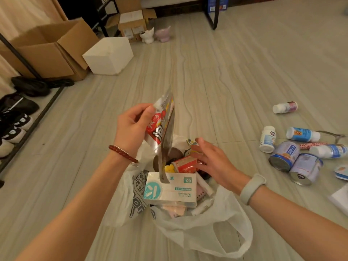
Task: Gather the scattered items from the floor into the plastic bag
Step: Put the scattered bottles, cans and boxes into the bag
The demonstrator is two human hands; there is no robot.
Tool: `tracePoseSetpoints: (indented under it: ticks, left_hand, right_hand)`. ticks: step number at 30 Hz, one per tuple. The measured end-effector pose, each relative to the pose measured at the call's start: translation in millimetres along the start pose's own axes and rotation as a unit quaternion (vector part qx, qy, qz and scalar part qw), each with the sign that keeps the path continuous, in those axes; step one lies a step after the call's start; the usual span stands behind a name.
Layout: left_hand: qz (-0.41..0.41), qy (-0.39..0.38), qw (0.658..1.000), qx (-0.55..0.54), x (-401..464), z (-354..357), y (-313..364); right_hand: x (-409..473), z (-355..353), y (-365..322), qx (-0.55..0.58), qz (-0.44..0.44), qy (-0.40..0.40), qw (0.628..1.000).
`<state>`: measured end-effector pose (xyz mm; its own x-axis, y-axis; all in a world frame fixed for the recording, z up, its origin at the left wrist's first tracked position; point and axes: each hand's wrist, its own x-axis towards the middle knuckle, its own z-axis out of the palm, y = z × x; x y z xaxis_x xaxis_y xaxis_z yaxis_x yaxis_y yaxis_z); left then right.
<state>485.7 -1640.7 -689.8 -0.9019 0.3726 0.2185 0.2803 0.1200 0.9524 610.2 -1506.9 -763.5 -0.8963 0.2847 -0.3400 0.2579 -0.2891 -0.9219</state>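
A white plastic bag (pixel 203 228) lies open on the floor below me. Inside it are a white and teal box (pixel 169 189), a red carton (pixel 185 163) and other small items. My left hand (pixel 133 129) grips a red and clear snack pouch (pixel 162 129) upright above the bag's mouth, its lower end hanging down to the box. My right hand (pixel 211 161) hovers over the bag with fingers spread, fingertips by the red carton. Scattered on the floor to the right are white bottles (pixel 267 139) and tin cans (pixel 306 169).
Cardboard boxes (pixel 50 49) and a white foam block (pixel 108 55) stand at the back left. Shoes (pixel 17 125) line a black rack frame on the left. A lone bottle (pixel 285 107) lies further out on the right. A table leg (pixel 213 14) stands at the back.
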Motion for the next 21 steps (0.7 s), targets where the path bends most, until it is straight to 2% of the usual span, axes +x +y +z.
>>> tracePoseSetpoints:
  ticks: [2,4,6,8,10,11,14,16,18,19,21]
  left_hand:
    - [-0.072,-0.031,0.992,-0.099,-8.0,15.2,-2.1]
    - [-0.159,-0.072,0.967,-0.186,-19.3,33.6,-8.6]
    - [-0.234,-0.086,0.950,-0.188,-31.2,46.5,-20.3]
    - [-0.295,-0.091,0.944,-0.114,-44.7,52.2,-35.2]
    - [-0.302,-0.143,0.942,0.026,-59.5,53.2,-48.1]
    - [-0.280,-0.172,0.939,0.100,-64.7,52.7,-55.0]
    - [-0.186,-0.219,0.923,0.257,-69.4,42.9,-68.7]
    - [-0.122,-0.163,0.912,0.355,-61.7,27.0,-82.3]
    - [-0.086,-0.070,0.876,0.470,-51.9,3.7,-94.4]
    - [-0.091,-0.040,0.853,0.513,-47.8,-9.4,-102.6]
    - [-0.156,-0.035,0.814,0.558,-41.2,-34.3,-118.9]
  right_hand:
    - [0.0,-1.1,-15.4,0.081,0.047,-0.024,0.995]
    - [2.0,-4.1,-16.9,0.110,0.081,-0.046,0.990]
    - [4.9,-6.2,-8.5,0.107,0.115,-0.037,0.987]
    - [6.4,-9.2,-0.5,0.113,0.134,-0.009,0.985]
    - [7.8,-12.0,8.2,0.100,0.135,0.035,0.985]
    - [7.2,-12.7,12.6,0.064,0.129,0.059,0.988]
    - [2.6,-20.3,25.1,-0.177,0.076,0.124,0.973]
    - [0.0,-31.0,32.3,-0.242,0.054,0.155,0.956]
    - [-1.7,-41.9,34.9,-0.193,0.050,0.168,0.965]
    - [-2.5,-44.8,33.7,-0.162,0.045,0.165,0.972]
    - [-0.7,-43.3,31.7,-0.091,0.036,0.155,0.983]
